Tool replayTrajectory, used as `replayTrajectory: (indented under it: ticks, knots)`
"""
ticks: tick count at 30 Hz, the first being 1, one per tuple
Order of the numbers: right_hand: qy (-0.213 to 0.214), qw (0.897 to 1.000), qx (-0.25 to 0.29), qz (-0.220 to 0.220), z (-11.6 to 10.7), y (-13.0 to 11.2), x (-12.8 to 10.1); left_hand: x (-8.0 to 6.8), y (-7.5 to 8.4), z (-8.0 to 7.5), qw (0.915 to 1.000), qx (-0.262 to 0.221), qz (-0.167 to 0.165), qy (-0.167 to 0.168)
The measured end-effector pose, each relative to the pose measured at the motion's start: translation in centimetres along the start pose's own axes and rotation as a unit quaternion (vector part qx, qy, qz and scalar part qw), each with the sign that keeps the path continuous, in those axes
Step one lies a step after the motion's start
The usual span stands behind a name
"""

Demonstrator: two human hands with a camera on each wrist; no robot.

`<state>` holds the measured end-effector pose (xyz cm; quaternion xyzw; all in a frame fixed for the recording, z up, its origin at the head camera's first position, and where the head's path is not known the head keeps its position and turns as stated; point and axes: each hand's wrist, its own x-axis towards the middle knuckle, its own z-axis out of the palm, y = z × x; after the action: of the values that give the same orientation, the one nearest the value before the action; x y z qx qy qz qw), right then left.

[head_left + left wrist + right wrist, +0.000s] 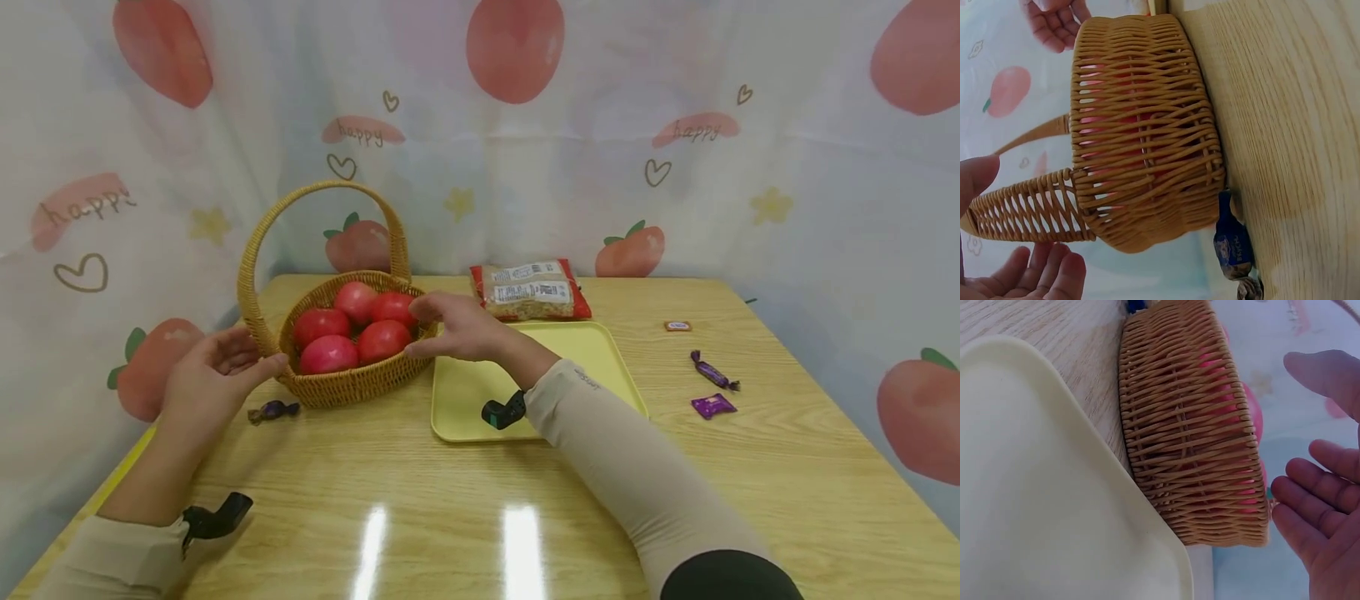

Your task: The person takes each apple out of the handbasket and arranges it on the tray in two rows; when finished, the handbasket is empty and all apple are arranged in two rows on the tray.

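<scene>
A wicker basket [360,386] with a tall arched handle [255,250] stands at the back left of the table, holding several round red fruits [329,354]. My left hand [206,379] is at the basket's left side, thumb and fingers spread on either side of the handle's lower end. The left wrist view shows a gap between those fingers [1065,275] and the handle. Over the basket's right rim hovers my right hand [468,327], fingers loosely extended and thumb apart. In the right wrist view that palm [1335,531] faces the basket and grips nothing.
A pale yellow tray [457,417] lies right of the basket, under my right forearm. Behind it rests a red-and-clear food packet [529,289]. A dark wrapped candy [273,411] lies near the basket's left front; purple candies [713,406] and a small brown one [677,326] lie right.
</scene>
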<state>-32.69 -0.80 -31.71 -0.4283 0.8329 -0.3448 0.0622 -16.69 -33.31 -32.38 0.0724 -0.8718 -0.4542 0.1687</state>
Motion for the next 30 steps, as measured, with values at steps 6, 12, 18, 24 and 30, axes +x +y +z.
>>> replayTrajectory:
  ticks: [6,12,18,24,30]
  knots:
    - [0.006,1.0,0.0,0.005,0.2,0.0,1.1,0.6,-0.1,0.3,0.9998,-0.014,-0.011,0.004]
    - [-0.01,1.0,-0.003,0.018,0.4,-0.2,2.0,0.7,-0.1,0.5,0.9992,-0.018,-0.035,0.002]
    - [-0.024,0.999,-0.019,0.03,0.4,0.0,2.6,1.0,-0.3,0.4,0.9996,-0.014,-0.024,-0.008]
    - [-0.038,0.998,-0.045,0.025,0.6,0.0,3.5,1.3,-0.6,-0.1,0.9997,-0.014,-0.009,-0.018]
    - [-0.058,0.996,-0.058,0.025,0.9,-0.1,4.2,1.4,-0.7,-0.3,0.9998,-0.006,-0.009,-0.018]
